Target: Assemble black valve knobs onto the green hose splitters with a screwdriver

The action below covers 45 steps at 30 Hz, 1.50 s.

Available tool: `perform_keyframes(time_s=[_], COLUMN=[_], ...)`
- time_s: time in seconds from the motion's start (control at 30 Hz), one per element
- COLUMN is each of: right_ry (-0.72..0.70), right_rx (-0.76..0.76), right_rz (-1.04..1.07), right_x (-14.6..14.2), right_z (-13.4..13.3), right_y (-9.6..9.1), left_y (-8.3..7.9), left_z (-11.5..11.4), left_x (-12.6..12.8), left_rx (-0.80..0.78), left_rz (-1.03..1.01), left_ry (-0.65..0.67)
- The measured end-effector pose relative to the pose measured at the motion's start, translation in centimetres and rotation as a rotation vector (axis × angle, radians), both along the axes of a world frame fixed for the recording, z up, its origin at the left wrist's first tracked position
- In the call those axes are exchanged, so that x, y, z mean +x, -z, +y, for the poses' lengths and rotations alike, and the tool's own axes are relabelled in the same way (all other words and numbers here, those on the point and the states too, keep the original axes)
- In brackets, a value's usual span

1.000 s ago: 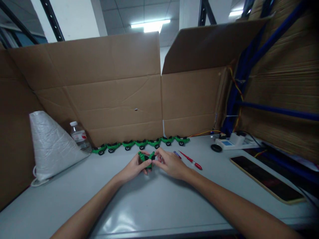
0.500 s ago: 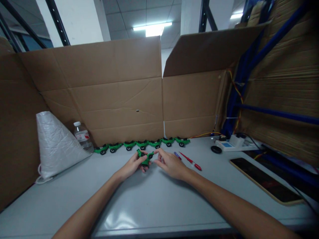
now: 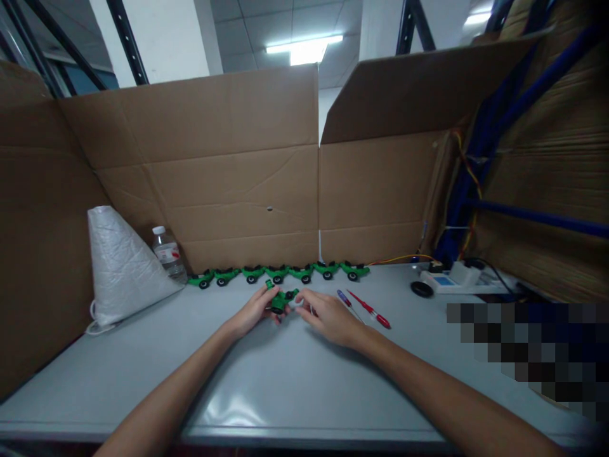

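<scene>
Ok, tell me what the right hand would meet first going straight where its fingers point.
The right hand would likely first meet the small, irregular green-and-black toy in the left hand; depth leaves any gap unclear.

We are angling our left forearm (image 3: 174, 384) and right forearm (image 3: 428, 386) inward, are gripping with the curled left hand (image 3: 254, 312), and are holding the right hand (image 3: 330, 317) just beside it, thumb and bent forefinger pointing leftward.

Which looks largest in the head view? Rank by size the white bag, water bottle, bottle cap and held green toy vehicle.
1. White bag
2. Water bottle
3. Held green toy vehicle, partly covered
4. Bottle cap
</scene>
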State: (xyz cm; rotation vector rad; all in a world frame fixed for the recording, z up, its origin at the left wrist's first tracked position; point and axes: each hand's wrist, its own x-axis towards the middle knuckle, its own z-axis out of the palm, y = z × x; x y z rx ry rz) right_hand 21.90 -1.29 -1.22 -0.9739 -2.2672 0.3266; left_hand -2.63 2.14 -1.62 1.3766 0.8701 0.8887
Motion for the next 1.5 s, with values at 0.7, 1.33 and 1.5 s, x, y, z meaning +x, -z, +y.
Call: perform_keyframes(time_s=[0.7, 1.33, 1.5], right_ry=[0.458, 0.18, 0.151], right_rx=[-0.037, 0.131, -0.001], right_rz=[-0.447, 0.465, 0.72], right_x=[5.0, 0.4, 0.0], right_z=[3.7, 0.1, -0.4], right_y=[-0.5, -1.9, -2.3], left_y=[-0.4, -0.8, -0.6], left_z=[0.0, -0.6, -1.2], left_x=[-0.2, -0.2, 0.5], left_rx=[0.143, 0.319, 0.29], left_rz=[0.213, 0.344, 0.278], left_ry=[-0.064, 0.188, 0.145])
